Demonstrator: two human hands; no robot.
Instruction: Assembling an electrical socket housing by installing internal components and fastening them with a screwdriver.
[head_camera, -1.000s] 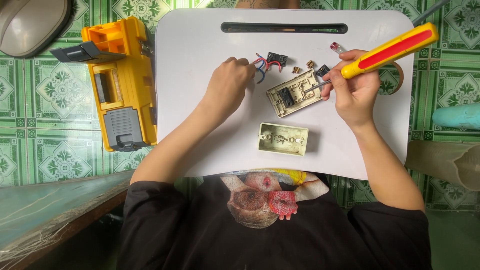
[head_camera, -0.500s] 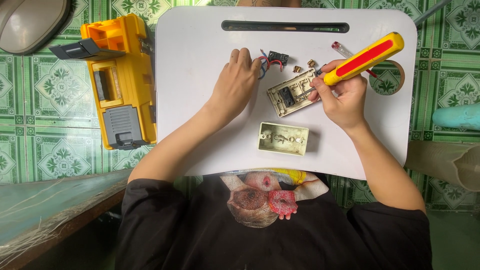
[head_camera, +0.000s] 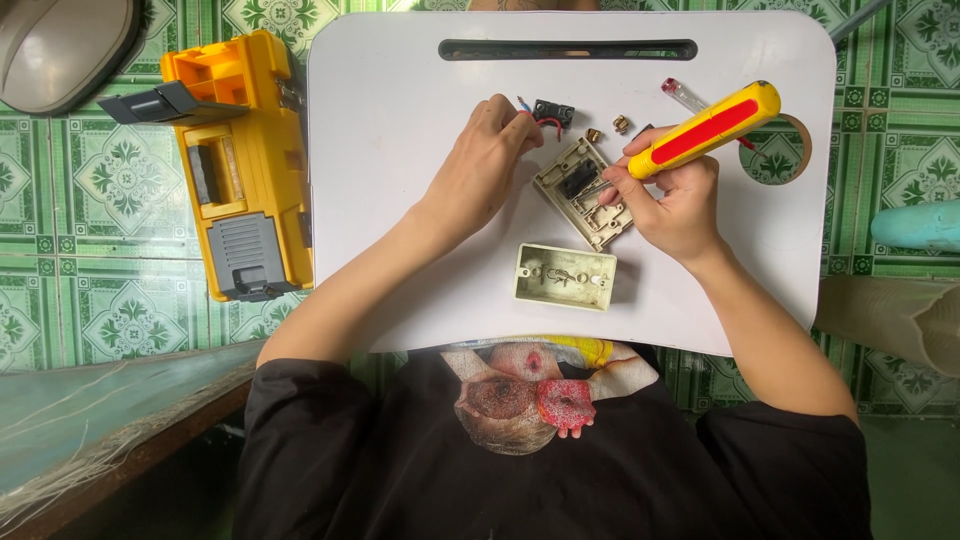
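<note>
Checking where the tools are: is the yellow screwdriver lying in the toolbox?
No, the right hand holds the yellow screwdriver over the white table.

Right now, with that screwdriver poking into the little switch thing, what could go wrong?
1. The yellow and red screwdriver in the right hand might slip off the beige switch plate and jab the fingers right beside its tip.
2. The two small brass pieces lie loose on the white tray table; a bump could send them rolling off.
3. The left hand pinches the red and blue wires; tugging might pull them loose.
</note>
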